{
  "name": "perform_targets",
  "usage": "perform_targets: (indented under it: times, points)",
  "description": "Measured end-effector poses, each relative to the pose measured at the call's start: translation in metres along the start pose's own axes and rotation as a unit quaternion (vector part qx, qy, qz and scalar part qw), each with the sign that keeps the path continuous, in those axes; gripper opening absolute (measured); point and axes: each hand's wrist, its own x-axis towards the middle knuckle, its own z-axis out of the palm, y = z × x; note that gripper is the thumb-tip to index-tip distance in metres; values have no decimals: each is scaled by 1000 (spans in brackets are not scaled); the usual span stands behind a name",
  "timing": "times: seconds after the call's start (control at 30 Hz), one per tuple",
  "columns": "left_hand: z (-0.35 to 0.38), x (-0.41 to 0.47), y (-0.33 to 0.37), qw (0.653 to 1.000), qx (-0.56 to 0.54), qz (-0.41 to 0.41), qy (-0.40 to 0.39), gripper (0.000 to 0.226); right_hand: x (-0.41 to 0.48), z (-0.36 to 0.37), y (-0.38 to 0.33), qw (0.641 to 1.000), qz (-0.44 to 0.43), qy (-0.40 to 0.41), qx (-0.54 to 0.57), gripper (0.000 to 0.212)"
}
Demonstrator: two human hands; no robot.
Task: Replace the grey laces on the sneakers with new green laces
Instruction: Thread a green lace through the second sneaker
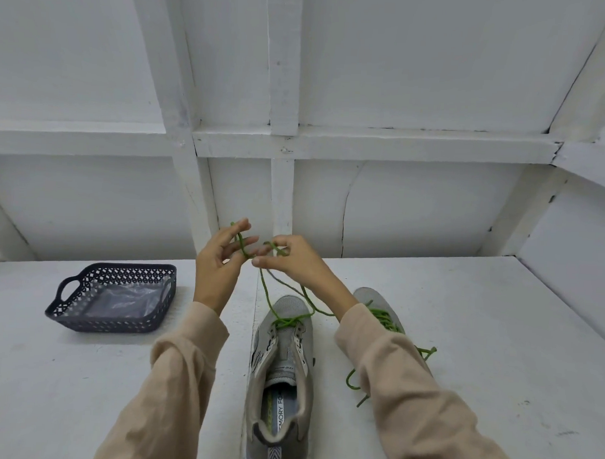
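Hands: left hand point(217, 266) and right hand point(294, 263) were raised together, both pinching the green lace point(265, 290) (looped over the left fingers) | Lace: it ran down to the front eyelets of the grey sneaker point(281, 366) on the white table point(479, 338) | Right: second sneaker point(369, 297), partly behind the sleeve | Left: dark perforated basket point(102, 322)

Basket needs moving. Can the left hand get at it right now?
Probably: nothing lies between the left hand and the basket, but it holds the lace and must let go first.
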Motion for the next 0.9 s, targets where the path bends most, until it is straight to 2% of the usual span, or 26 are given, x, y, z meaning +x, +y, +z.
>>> perform_targets:
  times: [0.13, 0.33, 0.4, 0.5, 0.67, 0.9]
  points:
    - [-3, -5, -1, 996, 76, 46, -1, 52, 2, 4, -4, 998, -23, 52, -23, 43]
    - [-7, -7, -2, 985, 138, 90, 47, 38, 6, 13, 2, 998, -20, 41, -53, 20]
    - [-10, -8, -2, 985, 150, 67, 61, 23, 6, 12, 1, 998, -31, 45, -34, 24]
    - [-17, -9, -7, 971, 231, 41, 33, 6, 6, 7, -9, 994, -44, 90, 48, 16]
    - [-36, -18, -39, 961, 273, -34, -1, 7, 12, -7, -21, 965, -22, 194, 177, 27]
    - [-73, -42, -85, 947, 266, -165, -79, 4, 18, -30, -20, 929, -23, 262, 260, 12]
